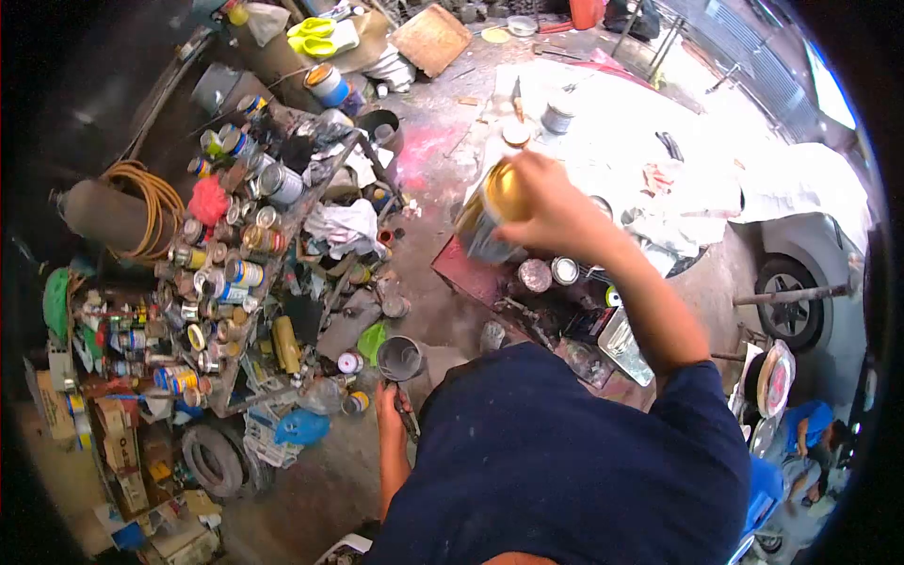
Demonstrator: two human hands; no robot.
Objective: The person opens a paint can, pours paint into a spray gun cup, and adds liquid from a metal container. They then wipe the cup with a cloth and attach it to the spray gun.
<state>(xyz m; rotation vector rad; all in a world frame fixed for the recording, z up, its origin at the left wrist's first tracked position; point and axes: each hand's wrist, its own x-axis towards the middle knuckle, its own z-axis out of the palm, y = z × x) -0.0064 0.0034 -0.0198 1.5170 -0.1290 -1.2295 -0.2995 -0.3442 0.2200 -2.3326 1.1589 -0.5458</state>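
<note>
My right hand is closed around a metal can with a gold-coloured end, held tilted above the corner of a low work table. Motion blurs the can and hides its label. Down at the left of my body, my left hand grips the dark metal body of what looks like a spray gun. Its round grey cup stands open at the top, with the inside in sight. Below the lifted can are two small tins, one with a blotchy lid and one with a pale lid.
A crowded rack of paint cans runs along the left. White sheeting covers the area ahead, with a can on it. A car wheel is at the right. Another person sits at the lower right.
</note>
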